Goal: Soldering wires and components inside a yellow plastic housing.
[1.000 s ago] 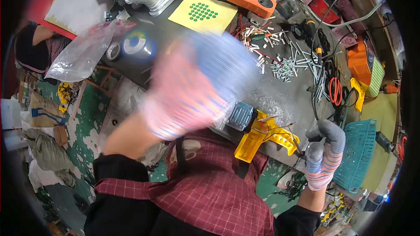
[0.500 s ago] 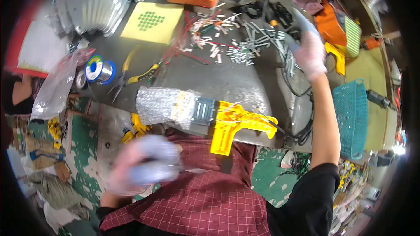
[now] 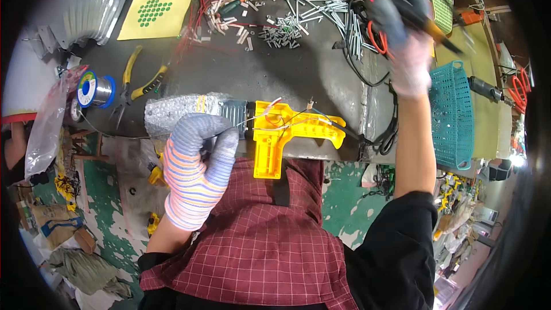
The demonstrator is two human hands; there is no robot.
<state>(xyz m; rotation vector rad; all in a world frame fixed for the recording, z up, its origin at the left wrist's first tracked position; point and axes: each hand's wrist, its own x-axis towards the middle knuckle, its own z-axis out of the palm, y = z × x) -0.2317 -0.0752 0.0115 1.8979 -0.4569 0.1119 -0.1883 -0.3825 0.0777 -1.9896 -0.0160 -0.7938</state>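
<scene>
Housing (image 3: 266, 158) of yellow plastic lies open side up at the front edge of the tabletop (image 3: 229, 69), its grip projecting past the edge toward the apron (image 3: 252, 235). Loose thin wires (image 3: 301, 113) cross its cavity. To its left, in line with it, are a dark ribbed block (image 3: 235, 110) and a bubble-wrapped section (image 3: 163, 113).

Handling: the shell is probably light and stiff, the wires soft and their joints easily strained. The bubble wrap should yield under pressure and may slip against a knit glove. Steady the assembly at the ribbed block or the solid grip; avoid lifting by the wires.

Left hand (image 3: 192, 175): gloved, just in front of the ribbed block, fingers curled, thumb and forefinger tips close together. A pale strand runs from near these tips toward the housing; whether it is pinched cannot be told.

Right hand (image 3: 408, 49): gloved, raised at the right, closed around a black handheld tool (image 3: 427, 23), blurred.

Surroundings: a wire spool (image 3: 102, 92) and pliers (image 3: 136, 93) at the left; screws (image 3: 284, 34) beyond the housing; a teal basket (image 3: 453, 117) at the right.
</scene>
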